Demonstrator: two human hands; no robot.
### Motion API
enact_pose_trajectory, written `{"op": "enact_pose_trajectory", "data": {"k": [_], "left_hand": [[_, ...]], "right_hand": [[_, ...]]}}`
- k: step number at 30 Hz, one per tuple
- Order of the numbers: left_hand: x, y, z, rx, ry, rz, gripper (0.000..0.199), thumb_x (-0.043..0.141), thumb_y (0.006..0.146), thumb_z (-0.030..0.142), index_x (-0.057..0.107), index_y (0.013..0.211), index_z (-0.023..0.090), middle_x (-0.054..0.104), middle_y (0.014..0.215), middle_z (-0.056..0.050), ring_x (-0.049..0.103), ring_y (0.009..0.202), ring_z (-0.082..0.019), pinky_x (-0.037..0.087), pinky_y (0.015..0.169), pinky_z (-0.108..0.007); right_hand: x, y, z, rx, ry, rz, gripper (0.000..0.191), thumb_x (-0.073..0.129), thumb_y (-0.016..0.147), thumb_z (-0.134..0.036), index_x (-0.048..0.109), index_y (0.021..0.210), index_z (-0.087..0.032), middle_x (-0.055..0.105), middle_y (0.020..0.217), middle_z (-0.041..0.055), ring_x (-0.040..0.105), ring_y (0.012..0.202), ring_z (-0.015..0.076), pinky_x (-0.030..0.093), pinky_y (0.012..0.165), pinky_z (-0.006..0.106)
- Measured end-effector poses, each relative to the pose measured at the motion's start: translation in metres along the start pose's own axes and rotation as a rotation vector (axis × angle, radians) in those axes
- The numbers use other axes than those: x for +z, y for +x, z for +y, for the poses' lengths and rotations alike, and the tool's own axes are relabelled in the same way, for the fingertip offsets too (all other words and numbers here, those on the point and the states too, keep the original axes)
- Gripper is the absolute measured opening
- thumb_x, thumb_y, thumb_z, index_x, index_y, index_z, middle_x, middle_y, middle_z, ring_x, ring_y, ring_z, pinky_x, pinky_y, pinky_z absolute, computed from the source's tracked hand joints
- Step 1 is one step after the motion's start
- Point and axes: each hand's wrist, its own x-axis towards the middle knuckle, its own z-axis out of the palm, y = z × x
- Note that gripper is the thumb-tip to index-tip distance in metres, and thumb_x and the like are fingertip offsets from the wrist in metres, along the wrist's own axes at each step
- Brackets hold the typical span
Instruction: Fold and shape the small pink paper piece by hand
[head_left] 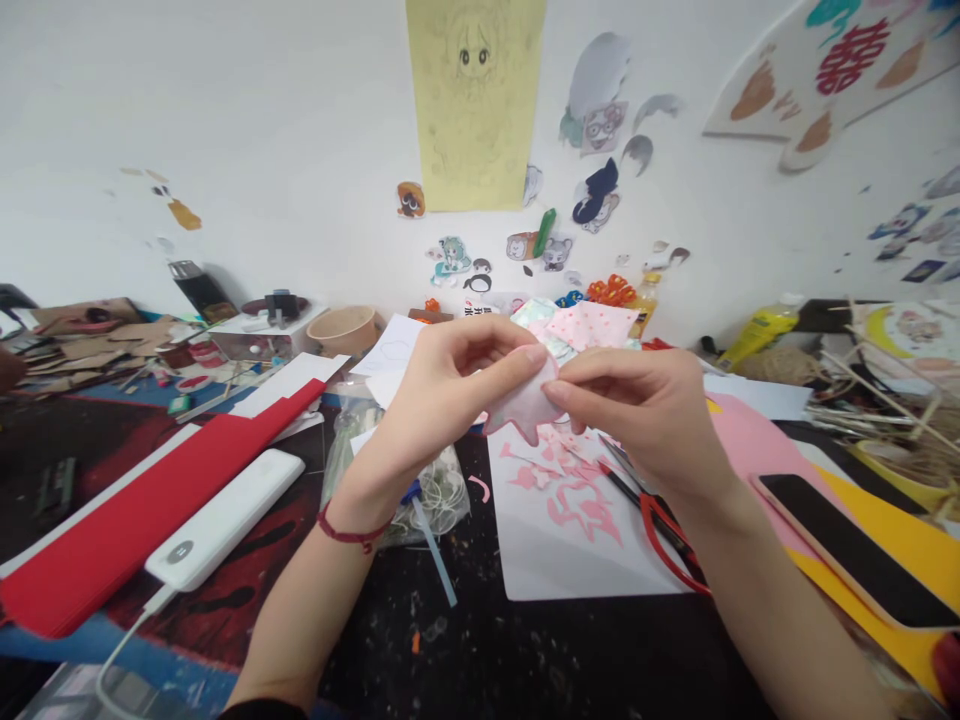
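Between my two hands, above the desk, is a small pale pinkish-white cutout (517, 405) with pointed corners; whether it is paper or cloth I cannot tell. My left hand (472, 370) pinches its upper edge between thumb and fingers. The fingertips of my right hand (630, 395) are closed on its right edge. Below them a white sheet (540, 575) carries pink scraps (589, 510). Red-handled scissors (664, 525) lie under my right wrist, partly hidden by it. Patterned fabric (592, 325) shows behind my hands.
A white power bank (225, 515) with a cable and a red folded strip (165, 505) lie to the left. A glue stick (435, 550) sits by a plastic bag of string (450, 490). At right are a phone (847, 550), pink paper (757, 450) and a yellow bottle (761, 330).
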Motion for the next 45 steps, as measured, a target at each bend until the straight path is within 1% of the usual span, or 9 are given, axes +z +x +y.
{"op": "enact_pose_trajectory", "data": {"k": [6,9,13,17,20,24,29,35,45], "left_hand": [[0.0013,0.0012,0.0001,0.008,0.019,-0.004,0.023,0.082,0.084,0.04,0.073,0.08,0.018,0.066,0.067,0.001,0.056,0.052,-0.008,0.044,0.045,-0.019],[0.0031,0.0014,-0.0014,0.026,0.062,0.039,0.023,0.085,0.081,0.038,0.073,0.079,0.018,0.067,0.069,0.0,0.057,0.055,-0.009,0.043,0.044,-0.019],[0.0054,0.0018,-0.0042,0.032,0.084,0.077,0.024,0.086,0.079,0.037,0.072,0.077,0.018,0.066,0.067,0.0,0.054,0.05,-0.009,0.037,0.038,-0.02],[0.0026,0.0055,-0.0074,0.063,0.128,0.078,0.029,0.079,0.086,0.045,0.072,0.076,0.018,0.063,0.061,0.001,0.054,0.051,-0.01,0.04,0.044,-0.023],[-0.0004,0.0081,-0.0086,0.093,0.149,0.083,0.033,0.075,0.088,0.049,0.072,0.079,0.018,0.063,0.064,0.001,0.055,0.055,-0.01,0.042,0.047,-0.024],[-0.0008,0.0075,-0.0072,0.1,0.13,0.083,0.023,0.081,0.083,0.038,0.073,0.079,0.017,0.068,0.072,-0.001,0.058,0.06,-0.01,0.045,0.049,-0.022],[0.0033,0.0044,-0.0048,0.091,0.19,0.13,0.015,0.076,0.085,0.028,0.07,0.076,0.017,0.067,0.07,-0.002,0.055,0.057,-0.009,0.044,0.047,-0.022],[0.0063,0.003,-0.0045,0.132,0.248,0.183,0.013,0.074,0.085,0.022,0.069,0.074,0.017,0.065,0.068,-0.001,0.056,0.058,-0.009,0.04,0.046,-0.023],[0.0077,0.0032,-0.0042,0.158,0.263,0.198,0.013,0.073,0.085,0.023,0.07,0.075,0.017,0.066,0.069,-0.001,0.062,0.066,-0.012,0.045,0.052,-0.024]], "right_hand": [[-0.0009,0.0005,0.0,0.042,0.003,0.0,0.011,0.078,0.084,-0.022,0.078,0.073,-0.021,0.07,0.065,-0.0013,0.058,0.054,0.0104,0.047,0.049,0.025],[-0.0009,0.0011,0.0024,0.058,0.017,-0.016,0.01,0.079,0.083,-0.022,0.078,0.074,-0.021,0.07,0.065,-0.0012,0.057,0.054,0.0104,0.046,0.049,0.025],[0.0006,0.0025,0.0047,0.078,0.032,-0.027,0.011,0.079,0.083,-0.022,0.078,0.071,-0.02,0.067,0.062,-0.0023,0.055,0.054,0.009,0.044,0.049,0.023],[0.0015,0.0043,0.0061,0.089,0.033,-0.02,0.013,0.079,0.082,-0.022,0.077,0.07,-0.02,0.066,0.06,-0.0025,0.055,0.053,0.0091,0.045,0.049,0.023],[0.001,0.0052,0.0076,0.078,0.024,-0.012,0.012,0.079,0.082,-0.021,0.077,0.069,-0.02,0.065,0.059,-0.0025,0.056,0.053,0.0093,0.046,0.05,0.023],[0.0001,0.0051,0.0085,0.073,0.033,-0.014,0.01,0.08,0.08,-0.02,0.077,0.07,-0.02,0.067,0.061,-0.0023,0.057,0.053,0.0092,0.046,0.049,0.022],[0.0017,0.0042,0.0076,0.07,0.021,-0.003,0.013,0.079,0.082,-0.021,0.077,0.07,-0.02,0.066,0.061,-0.003,0.057,0.053,0.0078,0.046,0.049,0.02],[0.0036,0.0043,0.0078,0.09,0.019,0.0,0.014,0.079,0.082,-0.021,0.076,0.068,-0.021,0.065,0.059,-0.0036,0.057,0.053,0.0074,0.046,0.048,0.02],[0.0056,0.0048,0.0089,0.094,0.049,0.013,0.013,0.08,0.081,-0.022,0.077,0.068,-0.021,0.067,0.061,-0.0032,0.057,0.052,0.007,0.046,0.048,0.02]]}}
